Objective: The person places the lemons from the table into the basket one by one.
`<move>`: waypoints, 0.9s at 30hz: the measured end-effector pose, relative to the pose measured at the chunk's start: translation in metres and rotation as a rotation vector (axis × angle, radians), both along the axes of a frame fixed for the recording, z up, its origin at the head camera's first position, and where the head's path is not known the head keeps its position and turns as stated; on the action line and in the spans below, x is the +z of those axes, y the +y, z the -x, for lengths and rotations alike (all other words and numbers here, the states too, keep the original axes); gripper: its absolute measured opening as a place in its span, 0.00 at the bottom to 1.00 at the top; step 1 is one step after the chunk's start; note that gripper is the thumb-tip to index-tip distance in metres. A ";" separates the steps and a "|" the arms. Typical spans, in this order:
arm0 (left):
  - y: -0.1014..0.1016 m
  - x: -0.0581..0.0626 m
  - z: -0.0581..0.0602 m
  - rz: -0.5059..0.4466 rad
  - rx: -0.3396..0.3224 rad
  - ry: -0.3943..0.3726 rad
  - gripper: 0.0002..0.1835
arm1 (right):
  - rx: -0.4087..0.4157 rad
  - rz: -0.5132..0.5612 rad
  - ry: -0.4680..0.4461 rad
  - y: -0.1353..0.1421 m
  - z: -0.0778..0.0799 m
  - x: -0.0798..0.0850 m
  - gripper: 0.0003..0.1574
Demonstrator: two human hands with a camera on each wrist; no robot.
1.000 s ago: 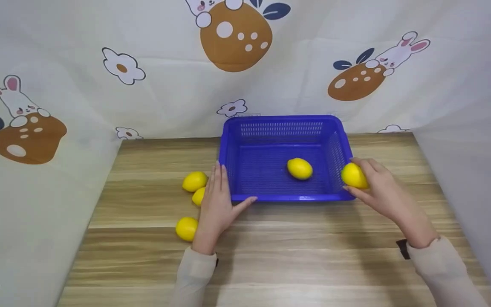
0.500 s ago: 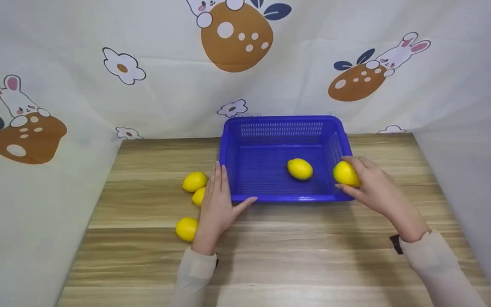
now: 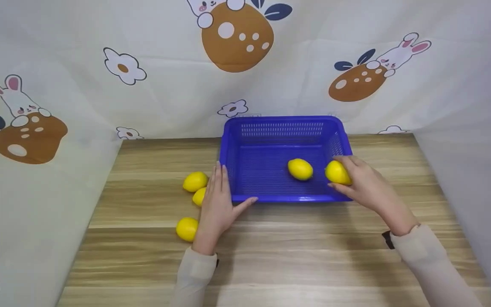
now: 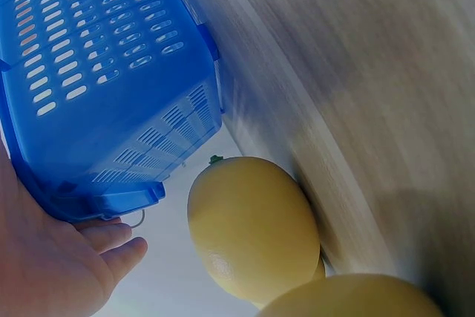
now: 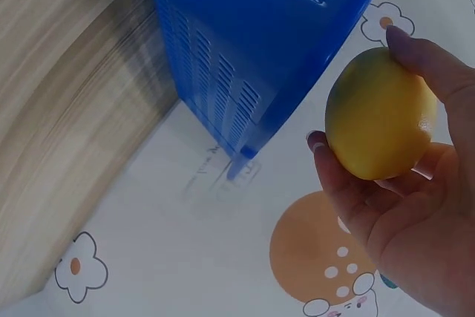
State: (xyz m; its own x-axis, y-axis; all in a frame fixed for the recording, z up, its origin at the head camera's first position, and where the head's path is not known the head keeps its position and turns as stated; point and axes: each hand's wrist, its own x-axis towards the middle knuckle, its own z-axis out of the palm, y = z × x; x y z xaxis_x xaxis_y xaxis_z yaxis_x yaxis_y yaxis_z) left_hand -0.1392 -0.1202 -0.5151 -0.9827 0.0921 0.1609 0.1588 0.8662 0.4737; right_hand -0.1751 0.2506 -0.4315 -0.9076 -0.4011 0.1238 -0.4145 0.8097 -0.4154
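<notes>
My right hand (image 3: pixel 365 183) grips a yellow lemon (image 3: pixel 338 172) between thumb and fingers, over the right side of a blue plastic basket (image 3: pixel 271 198). The right wrist view shows this lemon (image 5: pixel 380 115) above the basket's rim. Another lemon (image 3: pixel 300 169) lies on the basket floor, right of the middle. With straight fingers, my left hand (image 3: pixel 218 204) rests against the basket's front left corner, its thumb along the front rim. Three lemons lie on the table left of that hand: one at the back (image 3: pixel 194 182), one partly hidden (image 3: pixel 199 197), one nearer the front (image 3: pixel 186 229).
The basket stands on a wood-grain table (image 3: pixel 288 256), close to a pale cloth backdrop (image 3: pixel 164 98) printed with rabbits and flowers. The same cloth rises at both sides of the table. In the left wrist view, a lemon (image 4: pixel 252 228) sits near the basket's slotted wall.
My right hand has moved left with its lemon, from the basket's right rim to over its inside. The left hand and the other lemons have stayed put.
</notes>
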 end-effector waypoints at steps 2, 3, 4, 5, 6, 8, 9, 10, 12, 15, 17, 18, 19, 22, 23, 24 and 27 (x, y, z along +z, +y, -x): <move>0.000 0.000 0.000 0.001 0.002 -0.004 0.66 | 0.006 -0.002 -0.004 -0.002 0.002 -0.002 0.42; 0.000 0.000 0.000 -0.001 0.002 -0.005 0.66 | 0.009 -0.004 -0.005 -0.003 0.003 -0.003 0.42; 0.000 0.000 0.000 -0.002 0.003 -0.006 0.66 | 0.012 -0.007 -0.005 -0.003 0.003 -0.004 0.42; 0.000 0.000 -0.001 -0.004 0.003 -0.006 0.66 | 0.016 -0.008 -0.003 -0.004 0.004 -0.005 0.42; 0.000 0.000 -0.001 -0.004 0.002 -0.003 0.66 | 0.018 -0.010 -0.004 -0.005 0.005 -0.006 0.42; 0.000 0.000 -0.001 -0.005 0.000 0.002 0.66 | 0.022 -0.014 -0.007 -0.006 0.006 -0.007 0.43; 0.000 0.000 0.000 -0.005 -0.001 0.006 0.66 | 0.023 -0.017 -0.009 -0.006 0.007 -0.008 0.43; 0.000 0.000 0.000 -0.003 -0.002 0.009 0.66 | 0.023 -0.018 -0.011 -0.007 0.008 -0.009 0.43; 0.000 -0.001 0.000 -0.001 -0.004 0.011 0.65 | 0.023 -0.020 -0.017 -0.008 0.009 -0.011 0.43; -0.001 -0.001 0.000 0.002 -0.006 0.010 0.65 | 0.026 -0.022 -0.022 -0.009 0.010 -0.014 0.42; 0.000 0.000 0.000 0.000 -0.008 0.011 0.66 | 0.029 -0.023 -0.026 -0.010 0.011 -0.015 0.42; 0.000 0.000 0.000 -0.001 -0.010 0.010 0.66 | 0.031 -0.024 -0.029 -0.010 0.012 -0.016 0.41; 0.000 0.000 0.000 0.000 -0.011 0.014 0.66 | 0.032 -0.025 -0.032 -0.011 0.013 -0.017 0.41; 0.000 0.000 0.001 0.004 -0.011 0.019 0.66 | 0.038 -0.032 -0.042 -0.011 0.015 -0.020 0.41; 0.000 0.000 0.001 0.005 -0.010 0.016 0.66 | 0.038 -0.034 -0.047 -0.011 0.016 -0.022 0.41; 0.000 0.000 0.001 0.006 -0.009 0.014 0.66 | 0.039 -0.036 -0.049 -0.011 0.017 -0.023 0.41; 0.000 0.000 0.001 0.004 -0.007 0.001 0.65 | 0.040 -0.041 -0.063 -0.011 0.020 -0.026 0.41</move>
